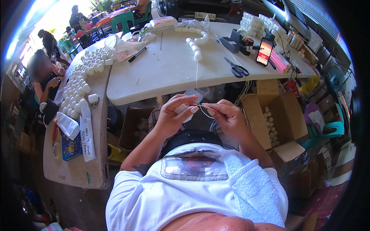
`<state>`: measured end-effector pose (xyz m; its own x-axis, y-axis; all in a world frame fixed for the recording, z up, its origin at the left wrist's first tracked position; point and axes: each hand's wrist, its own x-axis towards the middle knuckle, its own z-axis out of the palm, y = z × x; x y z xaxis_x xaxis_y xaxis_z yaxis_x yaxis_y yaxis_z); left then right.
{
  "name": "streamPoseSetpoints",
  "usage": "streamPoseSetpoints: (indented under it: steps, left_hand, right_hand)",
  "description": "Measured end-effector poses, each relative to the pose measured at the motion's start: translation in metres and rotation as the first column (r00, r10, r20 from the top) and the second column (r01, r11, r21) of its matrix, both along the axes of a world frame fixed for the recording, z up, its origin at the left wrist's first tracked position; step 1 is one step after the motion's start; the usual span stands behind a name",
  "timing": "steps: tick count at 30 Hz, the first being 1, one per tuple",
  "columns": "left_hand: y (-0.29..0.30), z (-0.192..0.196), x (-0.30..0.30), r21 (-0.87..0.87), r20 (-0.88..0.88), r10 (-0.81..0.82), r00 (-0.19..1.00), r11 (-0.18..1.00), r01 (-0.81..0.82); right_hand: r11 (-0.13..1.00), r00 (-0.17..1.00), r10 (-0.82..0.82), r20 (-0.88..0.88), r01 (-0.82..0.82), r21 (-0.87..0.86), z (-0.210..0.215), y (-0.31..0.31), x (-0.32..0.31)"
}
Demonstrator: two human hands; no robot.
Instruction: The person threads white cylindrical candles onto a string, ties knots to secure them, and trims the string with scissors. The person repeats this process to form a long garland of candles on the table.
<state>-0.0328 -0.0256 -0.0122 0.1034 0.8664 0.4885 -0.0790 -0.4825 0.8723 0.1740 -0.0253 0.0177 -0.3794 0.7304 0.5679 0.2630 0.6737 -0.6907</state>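
A thin white cord (197, 77) runs down from a row of white rounded pieces (194, 49) on the table to my hands. My left hand (178, 112) pinches the cord between thumb and fingers. Facing it, my right hand (228, 116) is closed, thumb against forefinger, on the cord's other part, which loops below the fingertips. A short, thin stick-like bit shows between the two hands; too small to name. Something white shows behind my left fingers, partly hidden. Both hands are held in front of the table's near edge, above my lap.
Scissors (236, 67), a phone (264, 52) and a tape dispenser (236, 41) lie to the right on the white table (154, 79). Many white pieces (79, 86) cover the left table. An open cardboard box (287, 115) stands at right. A person (41, 73) sits at far left.
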Motion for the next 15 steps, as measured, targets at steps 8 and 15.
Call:
streamPoseSetpoints:
  steps: [8,15]
  left_hand:
    - [0.004,-0.011,0.004,-0.181,0.08,-0.077,0.994,0.979,0.091]
    - [0.021,-0.015,-0.023,-0.337,0.664,-0.222,0.714,0.764,0.55]
  right_hand:
    - [0.995,0.998,-0.066,-0.015,0.067,0.074,-0.005,0.002,0.001]
    - [0.97,0.994,-0.069,-0.086,0.087,0.227,0.004,0.006,0.011]
